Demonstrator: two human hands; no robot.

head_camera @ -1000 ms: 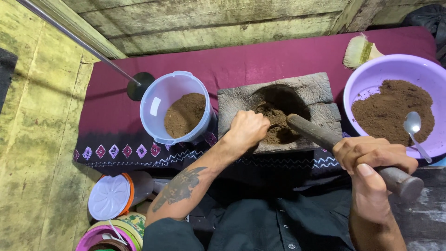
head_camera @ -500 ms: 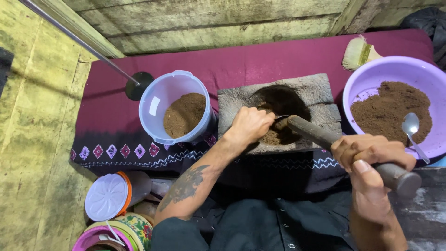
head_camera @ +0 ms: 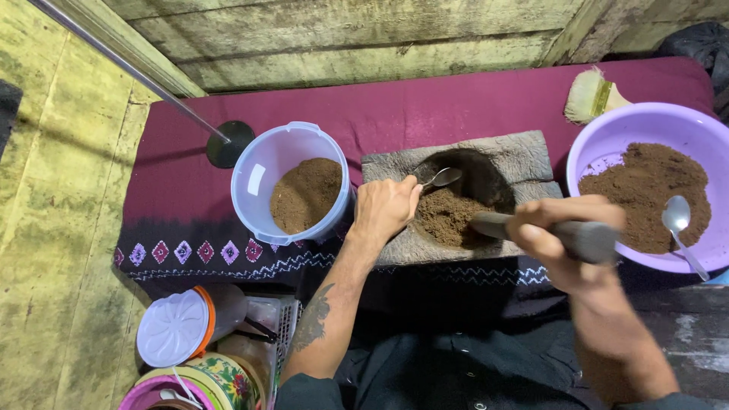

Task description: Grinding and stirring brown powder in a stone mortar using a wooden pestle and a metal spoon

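Stone mortar point(head_camera: 524, 156), heavy and rigid, sat on maroon cloth point(head_camera: 395, 114), holding loose brown powder point(head_camera: 448, 216). Left hand point(head_camera: 387, 209) clamped a light spoon point(head_camera: 443, 178) (best held by handle); right hand point(head_camera: 566, 235) closed round pestle point(head_camera: 493, 225).

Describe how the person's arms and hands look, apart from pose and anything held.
Both arms are bare from the elbow down: no gloves, rings, watch or bracelets show. The left forearm carries a dark tattoo on its inner side. The left hand and right hand are uncovered. Dark clothing with small buttons shows below.
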